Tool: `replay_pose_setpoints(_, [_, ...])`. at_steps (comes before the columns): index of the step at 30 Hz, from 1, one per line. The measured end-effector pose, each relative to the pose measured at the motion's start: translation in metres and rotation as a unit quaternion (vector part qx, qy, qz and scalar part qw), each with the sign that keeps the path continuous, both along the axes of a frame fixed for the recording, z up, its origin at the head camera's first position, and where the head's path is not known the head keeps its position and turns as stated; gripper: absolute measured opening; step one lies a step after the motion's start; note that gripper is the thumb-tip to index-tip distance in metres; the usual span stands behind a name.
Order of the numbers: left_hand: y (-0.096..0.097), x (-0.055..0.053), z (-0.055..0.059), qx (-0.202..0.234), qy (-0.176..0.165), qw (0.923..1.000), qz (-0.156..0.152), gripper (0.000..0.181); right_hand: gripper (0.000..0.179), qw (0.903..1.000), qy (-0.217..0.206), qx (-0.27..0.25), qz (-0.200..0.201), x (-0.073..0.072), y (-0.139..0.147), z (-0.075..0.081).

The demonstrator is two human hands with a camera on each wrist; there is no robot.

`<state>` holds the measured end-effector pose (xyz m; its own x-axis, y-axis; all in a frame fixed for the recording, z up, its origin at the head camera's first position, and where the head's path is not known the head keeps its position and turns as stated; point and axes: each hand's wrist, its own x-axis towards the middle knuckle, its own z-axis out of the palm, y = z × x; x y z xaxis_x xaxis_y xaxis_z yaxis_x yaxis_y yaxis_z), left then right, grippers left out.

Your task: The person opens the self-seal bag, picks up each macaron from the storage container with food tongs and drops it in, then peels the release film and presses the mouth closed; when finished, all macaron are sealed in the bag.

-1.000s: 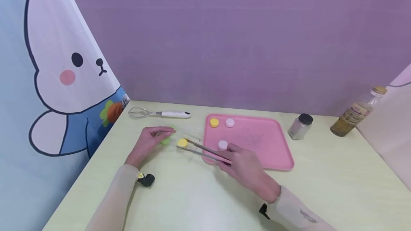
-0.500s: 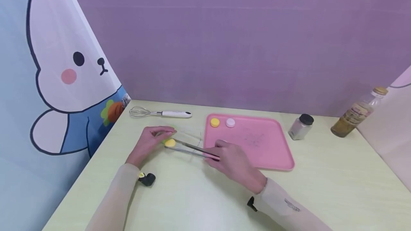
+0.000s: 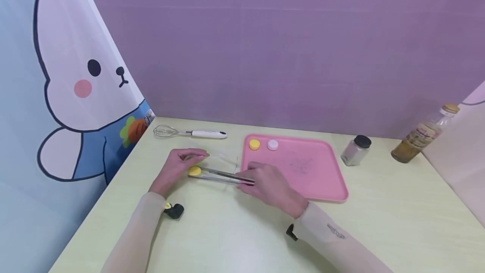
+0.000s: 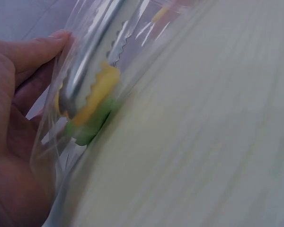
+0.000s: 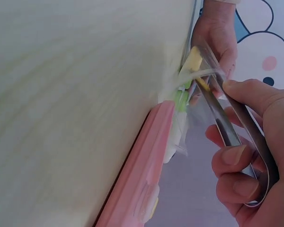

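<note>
While the left hand (image 3: 178, 167) has a clear bag (image 4: 146, 33) pinched in its fingers, the right hand (image 3: 267, 186) is wrapped tight around metal tongs (image 5: 248, 124), and yeah, the yellow disc (image 3: 195, 171) is clamped in the tips, inside the bag, just beside a green piece (image 4: 92, 125).

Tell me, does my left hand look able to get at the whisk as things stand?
Probably yes: the whisk lies just beyond your left hand, with nothing visible between them. But that hand holds the clear bag, so it would likely need to let go first.
</note>
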<state>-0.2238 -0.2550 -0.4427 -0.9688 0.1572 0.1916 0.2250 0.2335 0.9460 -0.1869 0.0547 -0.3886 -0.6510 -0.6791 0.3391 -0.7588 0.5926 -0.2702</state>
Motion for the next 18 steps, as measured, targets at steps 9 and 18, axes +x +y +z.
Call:
replay_pose_setpoints(9, [0.000, 0.000, 0.003, -0.012, -0.005, 0.9999, 0.007, 0.024, 0.026, 0.9999, -0.006, 0.007, 0.005, -0.005, -0.008, 0.001])
replay_pose_setpoints(18, [0.000, 0.002, 0.004, -0.017, -0.014, 0.9997, 0.012, 0.025, 0.025, 0.9997, -0.015, 0.018, 0.002, -0.007, -0.014, 0.001])
